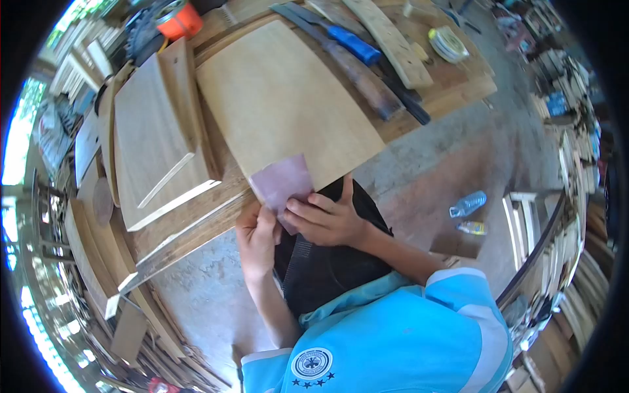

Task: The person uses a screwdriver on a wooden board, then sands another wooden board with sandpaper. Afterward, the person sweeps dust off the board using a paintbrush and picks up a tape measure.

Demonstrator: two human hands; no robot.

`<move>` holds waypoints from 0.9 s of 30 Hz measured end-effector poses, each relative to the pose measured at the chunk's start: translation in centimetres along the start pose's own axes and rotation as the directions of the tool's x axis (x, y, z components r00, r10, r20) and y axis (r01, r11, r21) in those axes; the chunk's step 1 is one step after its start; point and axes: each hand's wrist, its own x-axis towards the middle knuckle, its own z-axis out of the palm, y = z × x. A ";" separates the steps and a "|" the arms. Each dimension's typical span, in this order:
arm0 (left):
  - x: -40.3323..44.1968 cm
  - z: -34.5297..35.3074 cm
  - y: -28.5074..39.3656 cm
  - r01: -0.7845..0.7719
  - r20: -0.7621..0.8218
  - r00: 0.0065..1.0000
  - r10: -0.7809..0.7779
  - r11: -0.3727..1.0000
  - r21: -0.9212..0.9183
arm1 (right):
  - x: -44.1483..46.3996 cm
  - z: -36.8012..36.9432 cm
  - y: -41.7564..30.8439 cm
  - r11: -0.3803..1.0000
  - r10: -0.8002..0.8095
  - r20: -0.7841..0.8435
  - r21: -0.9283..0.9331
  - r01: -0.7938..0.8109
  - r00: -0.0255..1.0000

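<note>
A pinkish-purple piece of sandpaper [283,182] is held in front of my body, over the near edge of a flat pale wooden panel [282,92]. My left hand [257,229] pinches its lower left part between thumb and fingers. On the right side, the fingers of my right hand [327,219] are curled onto the sheet, with one finger pointing up by the panel's near edge. The panel lies flat on the workbench [458,88], and the sheet covers part of its near corner.
Curved wooden boards [151,131] lie left of the panel. To its right are a blue-handled tool [354,44], a long wooden strip [390,42] and a roll of tape [448,44]. An orange object [178,19] stands at the back left. A plastic bottle [468,204] lies on the floor.
</note>
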 end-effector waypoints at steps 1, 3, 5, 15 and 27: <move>0.0 -0.5 -0.1 -0.027 0.013 1.000 0.027 1.000 0.000 | 0.2 0.2 0.5 0.996 -0.069 -0.036 -0.068 0.066 0.997; 0.0 -0.2 0.0 -0.015 0.018 1.000 0.015 1.000 0.023 | -1.3 -0.4 2.5 0.986 0.083 -0.055 -0.141 -0.090 0.995; -0.1 0.3 0.2 0.012 -0.045 0.999 -0.011 0.999 0.031 | -2.2 -0.3 2.7 0.956 0.210 -0.076 -0.191 -0.221 0.975; -0.3 -1.4 -0.8 -0.056 0.051 0.997 0.056 0.998 0.000 | 6.3 -6.7 2.9 0.931 0.351 0.274 -0.002 -0.364 0.896; -0.5 -1.0 -2.3 -0.186 -0.039 0.982 0.182 0.969 -0.162 | 10.3 -5.6 4.3 0.948 0.279 0.524 -0.017 -0.318 0.804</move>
